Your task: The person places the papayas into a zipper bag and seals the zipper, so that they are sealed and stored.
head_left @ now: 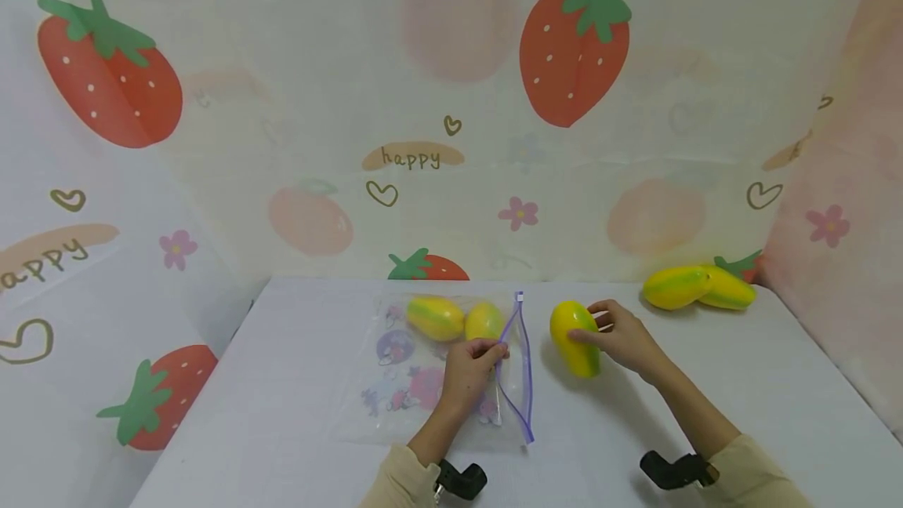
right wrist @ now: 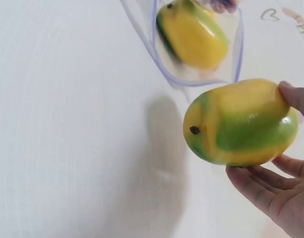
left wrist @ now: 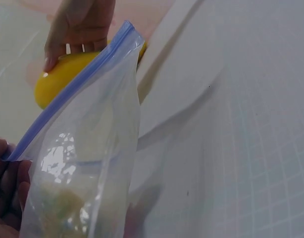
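Note:
A clear zip bag (head_left: 451, 429) with a purple zip edge lies on the table, its mouth parted and facing right. Two yellow-green mangoes, one of them the left mango (head_left: 435, 318), are inside it. My left hand (head_left: 467, 379) pinches the bag's upper layer at the purple edge. In my right hand (head_left: 628, 342) is another mango (right wrist: 241, 124), gripped between thumb and fingers just above the table, a short way right of the bag's mouth. The left wrist view shows this held mango (left wrist: 68, 74) behind the bag's raised edge.
Two more mangoes, one of them the nearer-left mango (head_left: 673, 288), lie touching at the table's back right corner. The white table (head_left: 282, 398) meets a strawberry-printed cloth backdrop (head_left: 423, 61). A black wrist camera (head_left: 673, 470) is strapped at each sleeve.

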A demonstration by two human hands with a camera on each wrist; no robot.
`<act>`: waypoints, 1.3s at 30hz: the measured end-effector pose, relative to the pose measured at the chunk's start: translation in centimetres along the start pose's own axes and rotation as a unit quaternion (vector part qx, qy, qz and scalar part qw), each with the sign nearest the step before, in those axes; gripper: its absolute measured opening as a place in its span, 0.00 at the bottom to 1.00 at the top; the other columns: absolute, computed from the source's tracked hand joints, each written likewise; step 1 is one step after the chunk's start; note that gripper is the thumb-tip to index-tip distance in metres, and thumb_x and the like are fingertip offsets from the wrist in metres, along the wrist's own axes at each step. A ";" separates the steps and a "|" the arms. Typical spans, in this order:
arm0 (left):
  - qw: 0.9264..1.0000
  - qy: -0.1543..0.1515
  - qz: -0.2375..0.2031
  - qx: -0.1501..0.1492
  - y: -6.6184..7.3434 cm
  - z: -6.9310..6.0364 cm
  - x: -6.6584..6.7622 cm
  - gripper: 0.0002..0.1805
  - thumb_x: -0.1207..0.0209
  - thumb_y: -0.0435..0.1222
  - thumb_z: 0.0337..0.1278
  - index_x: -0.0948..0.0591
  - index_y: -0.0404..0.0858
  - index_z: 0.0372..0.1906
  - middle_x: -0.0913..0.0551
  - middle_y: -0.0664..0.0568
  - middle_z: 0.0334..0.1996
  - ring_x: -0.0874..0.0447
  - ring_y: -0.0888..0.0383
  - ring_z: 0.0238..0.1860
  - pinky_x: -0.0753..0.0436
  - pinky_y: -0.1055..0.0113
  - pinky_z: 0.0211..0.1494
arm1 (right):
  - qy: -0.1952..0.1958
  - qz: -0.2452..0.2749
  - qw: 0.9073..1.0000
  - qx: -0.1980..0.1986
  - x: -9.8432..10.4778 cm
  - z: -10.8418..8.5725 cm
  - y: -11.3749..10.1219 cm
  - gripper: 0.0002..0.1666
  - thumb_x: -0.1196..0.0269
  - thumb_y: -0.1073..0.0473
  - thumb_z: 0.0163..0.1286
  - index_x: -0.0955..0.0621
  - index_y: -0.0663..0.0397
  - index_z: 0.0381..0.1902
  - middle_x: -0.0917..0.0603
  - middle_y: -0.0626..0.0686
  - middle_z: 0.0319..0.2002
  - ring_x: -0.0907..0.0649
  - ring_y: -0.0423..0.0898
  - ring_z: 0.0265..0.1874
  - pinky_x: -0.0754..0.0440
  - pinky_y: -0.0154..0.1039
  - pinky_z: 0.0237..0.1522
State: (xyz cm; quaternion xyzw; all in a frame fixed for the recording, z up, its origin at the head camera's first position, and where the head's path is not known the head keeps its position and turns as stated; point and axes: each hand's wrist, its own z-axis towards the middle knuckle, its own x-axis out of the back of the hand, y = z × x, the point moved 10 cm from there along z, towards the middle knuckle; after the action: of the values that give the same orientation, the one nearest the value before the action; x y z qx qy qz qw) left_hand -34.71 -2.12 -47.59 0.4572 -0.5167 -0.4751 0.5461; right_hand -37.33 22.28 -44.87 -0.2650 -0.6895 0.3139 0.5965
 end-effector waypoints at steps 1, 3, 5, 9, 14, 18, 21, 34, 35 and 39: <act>1.000 0.001 -0.002 -0.004 0.0 0.0 0.0 0.12 0.39 0.37 0.62 0.14 0.29 0.36 0.12 0.40 0.33 0.26 0.65 0.31 0.26 0.74 0.36 | -0.001 0.001 1.000 -0.002 -0.2 0.1 -0.1 0.45 0.34 0.35 0.59 0.31 0.62 0.61 0.21 0.66 0.53 0.20 0.55 0.50 0.18 0.48 0.48; 1.000 0.001 0.001 -0.002 -0.2 0.1 0.0 0.12 0.39 0.37 0.62 0.14 0.30 0.35 0.12 0.42 0.33 0.25 0.65 0.31 0.25 0.74 0.37 | -0.003 0.002 1.000 -0.007 -0.8 0.3 -0.2 0.46 0.34 0.34 0.59 0.31 0.61 0.61 0.22 0.65 0.53 0.21 0.55 0.50 0.18 0.48 0.48; 1.000 0.000 0.001 -0.002 -0.3 0.1 0.0 0.12 0.39 0.38 0.62 0.13 0.31 0.35 0.12 0.43 0.32 0.25 0.65 0.31 0.25 0.74 0.37 | -0.006 0.000 1.000 -0.013 -1.3 0.6 -0.4 0.46 0.34 0.34 0.58 0.31 0.60 0.61 0.22 0.65 0.54 0.21 0.56 0.50 0.18 0.48 0.48; 1.000 0.002 0.003 0.002 -0.1 0.0 0.0 0.12 0.39 0.39 0.63 0.13 0.32 0.35 0.12 0.45 0.33 0.25 0.64 0.32 0.26 0.73 0.39 | -0.017 0.002 1.000 -0.019 -2.5 1.0 -0.8 0.46 0.33 0.33 0.57 0.30 0.59 0.61 0.22 0.65 0.54 0.20 0.55 0.49 0.17 0.47 0.48; 1.000 0.000 -0.003 0.000 0.2 0.0 0.0 0.14 0.39 0.41 0.63 0.14 0.32 0.37 0.12 0.44 0.35 0.25 0.64 0.33 0.26 0.73 0.39 | -0.028 0.009 1.000 -0.006 -3.9 1.4 -1.7 0.43 0.32 0.36 0.58 0.29 0.60 0.60 0.20 0.64 0.51 0.19 0.51 0.45 0.16 0.44 0.46; 1.000 -0.004 -0.006 -0.001 0.4 0.0 -0.1 0.14 0.39 0.41 0.63 0.14 0.32 0.38 0.12 0.44 0.35 0.24 0.63 0.34 0.25 0.73 0.39 | -0.030 0.006 1.000 -0.004 -4.9 1.6 -2.1 0.41 0.32 0.36 0.57 0.28 0.59 0.58 0.19 0.63 0.50 0.19 0.50 0.43 0.17 0.44 0.44; 1.000 -0.005 -0.003 -0.001 0.5 0.1 -0.1 0.13 0.39 0.40 0.63 0.14 0.32 0.37 0.12 0.44 0.34 0.24 0.64 0.34 0.25 0.74 0.39 | -0.027 -0.001 1.000 -0.002 -5.5 1.8 -2.4 0.41 0.32 0.36 0.57 0.27 0.59 0.57 0.18 0.63 0.49 0.19 0.51 0.43 0.17 0.44 0.43; 1.000 -0.003 -0.005 -0.011 0.7 0.3 -0.1 0.14 0.39 0.39 0.63 0.13 0.30 0.37 0.14 0.45 0.33 0.25 0.63 0.33 0.24 0.74 0.39 | -0.008 -0.009 1.000 0.026 -7.0 2.2 -3.6 0.41 0.31 0.36 0.57 0.27 0.61 0.56 0.17 0.65 0.46 0.18 0.48 0.32 0.16 0.38 0.30; 1.000 -0.003 -0.007 -0.011 0.6 0.3 -0.1 0.14 0.39 0.39 0.62 0.13 0.30 0.37 0.14 0.44 0.33 0.25 0.63 0.33 0.24 0.74 0.39 | -0.014 -0.004 1.000 0.028 -7.1 2.2 -3.6 0.41 0.31 0.37 0.57 0.27 0.60 0.57 0.17 0.65 0.48 0.17 0.48 0.33 0.16 0.38 0.30; 1.000 -0.001 -0.007 -0.006 0.5 0.2 -0.1 0.14 0.39 0.39 0.62 0.14 0.30 0.38 0.13 0.44 0.33 0.25 0.64 0.33 0.24 0.75 0.39 | -0.051 0.035 0.997 0.041 -7.6 1.9 -3.6 0.43 0.27 0.46 0.55 0.29 0.61 0.62 0.20 0.66 0.54 0.16 0.52 0.42 0.15 0.41 0.37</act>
State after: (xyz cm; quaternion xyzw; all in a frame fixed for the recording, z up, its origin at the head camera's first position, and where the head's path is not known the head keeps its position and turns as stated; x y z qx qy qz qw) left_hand -34.92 -1.98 -47.08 0.4573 -0.5110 -0.4827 0.5448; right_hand -38.03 14.06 -47.27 -0.2480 -0.6961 0.3754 0.5595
